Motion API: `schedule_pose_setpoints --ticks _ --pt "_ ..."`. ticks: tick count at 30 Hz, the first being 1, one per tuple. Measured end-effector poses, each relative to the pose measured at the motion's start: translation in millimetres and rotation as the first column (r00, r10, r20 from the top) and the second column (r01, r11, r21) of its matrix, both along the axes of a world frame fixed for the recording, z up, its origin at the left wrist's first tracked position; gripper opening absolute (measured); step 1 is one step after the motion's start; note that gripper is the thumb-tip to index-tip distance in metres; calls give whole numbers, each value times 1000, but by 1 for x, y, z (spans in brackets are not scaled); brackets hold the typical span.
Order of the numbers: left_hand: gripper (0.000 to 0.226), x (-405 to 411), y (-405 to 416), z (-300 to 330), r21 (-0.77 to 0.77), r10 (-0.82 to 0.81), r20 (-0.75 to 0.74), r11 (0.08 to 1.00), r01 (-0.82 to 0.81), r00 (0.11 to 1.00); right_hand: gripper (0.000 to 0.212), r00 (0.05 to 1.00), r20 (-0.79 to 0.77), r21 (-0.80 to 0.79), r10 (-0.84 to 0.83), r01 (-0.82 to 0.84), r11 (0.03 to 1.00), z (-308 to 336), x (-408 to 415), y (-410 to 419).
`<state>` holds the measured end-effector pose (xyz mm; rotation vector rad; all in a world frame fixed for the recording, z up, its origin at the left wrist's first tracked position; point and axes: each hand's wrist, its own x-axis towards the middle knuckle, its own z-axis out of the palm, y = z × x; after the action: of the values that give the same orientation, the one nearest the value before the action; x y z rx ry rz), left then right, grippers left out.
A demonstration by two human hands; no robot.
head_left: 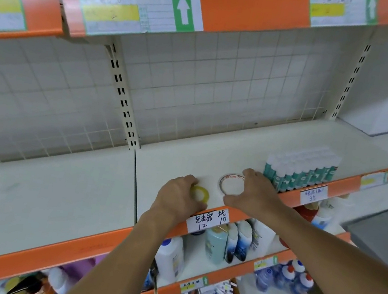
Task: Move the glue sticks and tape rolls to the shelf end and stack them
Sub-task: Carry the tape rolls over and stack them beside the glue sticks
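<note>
While both hands work at the shelf's point(288, 146) front edge, seen from the head view: left hand point(179, 198) curled round the yellow roll point(199, 194), which lies flat, hole up, just behind the front lip near the shelf's left end. Right hand point(255, 193) spread over the clear roll point(231, 184), thumb at its near rim, fingers past its far rim, arched and apart; touching or hovering, cannot tell. Clear roll also flat, just right of the yellow one, the two apart. Glue sticks point(301, 171) packed upright in a block further right along the front edge, just beside the right hand's knuckles, so nearer that hand. Likely next: close on the clear roll and lift, each roll's axis vertical, ready for stacking one on the other.
</note>
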<state>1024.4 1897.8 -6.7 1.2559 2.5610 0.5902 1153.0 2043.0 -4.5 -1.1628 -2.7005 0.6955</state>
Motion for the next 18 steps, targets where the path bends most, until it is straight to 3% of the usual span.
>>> schedule_pose_setpoints --ticks 13,18 --pt "65 6 -2 -6 32 56 94 998 -60 994 72 1000 -6 -1 16 -16 1000 -3 1 5" --pt "66 13 -1 -6 43 102 119 993 -108 988 81 999 -20 -9 51 -51 999 -4 6 10"
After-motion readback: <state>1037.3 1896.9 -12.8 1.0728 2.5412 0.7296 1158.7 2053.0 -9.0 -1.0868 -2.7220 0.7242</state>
